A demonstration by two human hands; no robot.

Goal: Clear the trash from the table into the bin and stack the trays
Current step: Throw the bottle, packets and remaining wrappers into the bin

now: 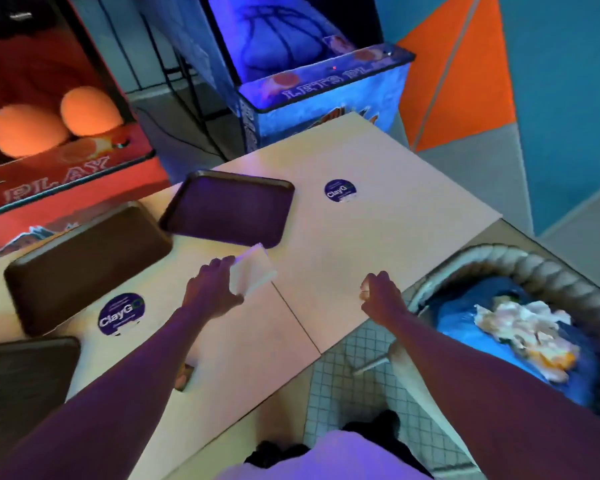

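The left hand grips a white napkin by its near edge, just beside the far tray on the surface; the right hand has curled fingers, whether holding anything I cannot tell; the bin stands to its right, crumpled paper inside.

Both bare forearms reach forward from the lower corners, angling slightly toward each other. The left hand is held back-up, its fingers curled over the far edge of a white flat piece and the thumb closing on its near edge, so the piece juts out to the right of the fingertips. The right hand is back-up too, its fingers curled under toward the palm with nothing seen in them. The two hands are apart.
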